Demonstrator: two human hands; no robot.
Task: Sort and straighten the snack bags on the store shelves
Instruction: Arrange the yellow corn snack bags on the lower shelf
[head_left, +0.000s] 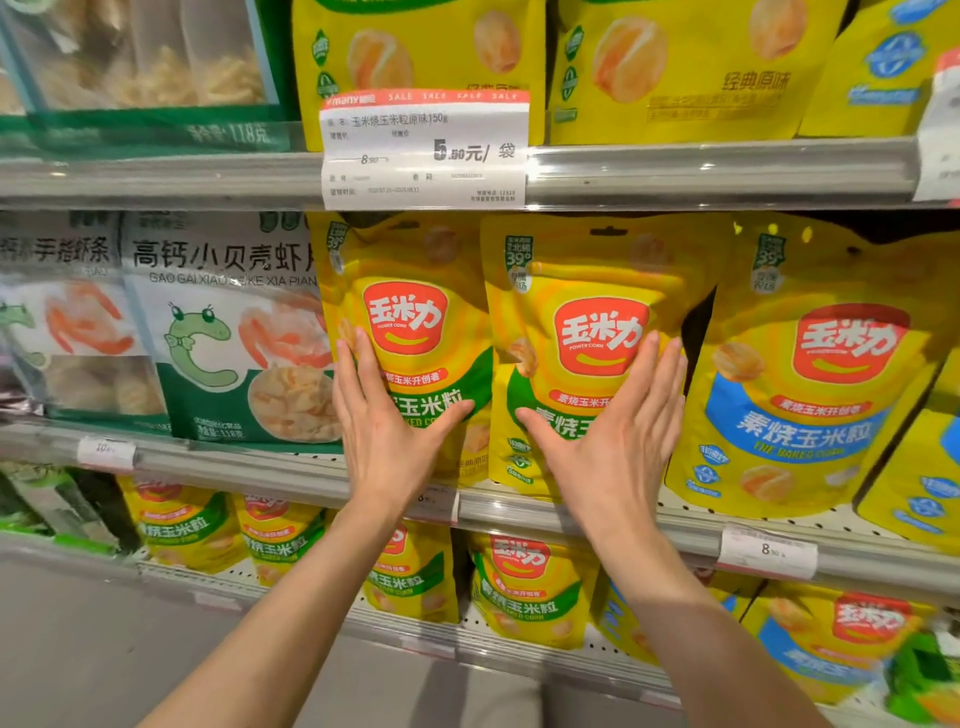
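Three grey metal store shelves (727, 171) w/ clear price rails were seen, stacked top to bottom. The middle shelf was filled w/ glossy plastic snack bags standing upright. At far left a white-and-green shrimp-chip bag w/ a green cartoon creature (228, 332) was set, touching the next bag. Beside it a yellow corn-snack pouch w/ red logo and green band (410, 291) was stood, & just right of that a second yellow green-band pouch (587, 291), tilted slightly. Further right a yellow corn-snack pouch w/ blue band (821, 374) was leaned, a dark gap being left between it & the second green-band pouch.

The left hand (384, 426) was laid flat on the lower front of the first green-band pouch, fingers straight & together, thumb spread to the right. The right hand (618, 426) was pressed flat on the second green-band pouch, fingers straight, thumb spread to the left. Nothing was gripped by either hand.

A white sale price tag w/ red top strip (423, 150) was hung on the upper shelf rail, above the first pouch. Smaller white price labels (766, 551) were clipped to the middle rail.
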